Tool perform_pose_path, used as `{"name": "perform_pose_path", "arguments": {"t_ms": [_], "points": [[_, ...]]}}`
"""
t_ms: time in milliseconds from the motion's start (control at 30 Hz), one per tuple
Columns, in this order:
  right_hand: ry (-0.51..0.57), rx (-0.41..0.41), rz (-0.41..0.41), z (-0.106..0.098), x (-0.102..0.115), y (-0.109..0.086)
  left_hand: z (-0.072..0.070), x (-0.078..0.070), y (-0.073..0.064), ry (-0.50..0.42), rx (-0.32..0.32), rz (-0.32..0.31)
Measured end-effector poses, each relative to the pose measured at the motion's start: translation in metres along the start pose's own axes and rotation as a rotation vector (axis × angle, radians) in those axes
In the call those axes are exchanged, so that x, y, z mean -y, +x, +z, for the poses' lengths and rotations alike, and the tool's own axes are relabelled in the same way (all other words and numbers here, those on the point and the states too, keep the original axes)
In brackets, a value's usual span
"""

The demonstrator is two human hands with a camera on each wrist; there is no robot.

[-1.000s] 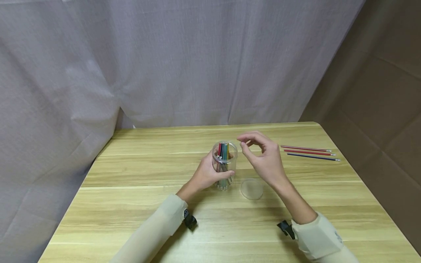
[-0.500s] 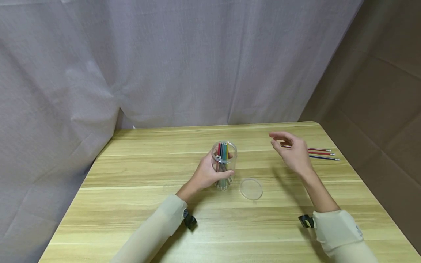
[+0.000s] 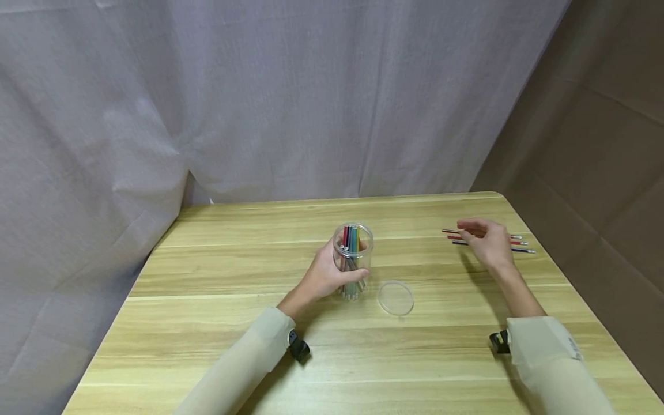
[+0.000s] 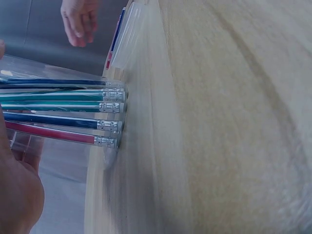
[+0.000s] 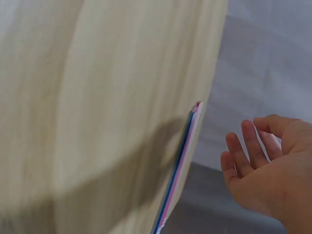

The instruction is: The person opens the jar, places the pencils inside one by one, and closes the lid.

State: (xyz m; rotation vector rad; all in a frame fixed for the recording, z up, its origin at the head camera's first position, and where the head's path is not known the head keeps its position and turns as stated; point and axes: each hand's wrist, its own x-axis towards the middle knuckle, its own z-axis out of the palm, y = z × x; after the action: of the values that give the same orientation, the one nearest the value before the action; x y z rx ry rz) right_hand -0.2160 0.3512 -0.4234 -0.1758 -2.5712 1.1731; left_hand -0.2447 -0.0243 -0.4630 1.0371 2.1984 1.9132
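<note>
My left hand (image 3: pixel 327 273) grips a clear plastic jar (image 3: pixel 370 254) by its side, upright and uncapped. Inside it stand several pencils (image 4: pixel 53 106) in green, blue, red and yellow, their eraser ends down. My right hand (image 3: pixel 487 246) hovers over three pencils lying side by side at the table's right: a dark red one (image 3: pixel 450 231), a red one (image 3: pixel 520 243) and a blue one (image 3: pixel 523 251). In the right wrist view, the fingers of that hand (image 5: pixel 268 168) are loosely bent with nothing between them, apart from the pencils.
A clear round lid (image 3: pixel 396 298) lies flat on the wooden table (image 3: pixel 249 259), right of the jar. Grey curtain (image 3: pixel 270 104) hangs behind the table's back edge, and a brown panel (image 3: pixel 602 173) stands along the right side.
My right hand has moved right from beside the jar and come down over the three lying pencils. The left hand and jar have stayed in place.
</note>
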Motion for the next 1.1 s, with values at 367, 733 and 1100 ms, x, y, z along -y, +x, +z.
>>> {"name": "perform_pose_path", "arguments": {"t_ms": [367, 733, 1100], "points": [[-0.141, 0.03, 0.003, 0.004, -0.026, 0.007, 0.0, 0.002, 0.0, 0.008, 0.008, 0.014], [-0.198, 0.151, -0.025, 0.009, -0.042, 0.012, 0.0, 0.002, 0.001, 0.015, 0.009, 0.013], [-0.215, 0.137, -0.041, 0.016, -0.044, 0.011, 0.0, 0.002, 0.001, 0.009, 0.007, 0.02]]}}
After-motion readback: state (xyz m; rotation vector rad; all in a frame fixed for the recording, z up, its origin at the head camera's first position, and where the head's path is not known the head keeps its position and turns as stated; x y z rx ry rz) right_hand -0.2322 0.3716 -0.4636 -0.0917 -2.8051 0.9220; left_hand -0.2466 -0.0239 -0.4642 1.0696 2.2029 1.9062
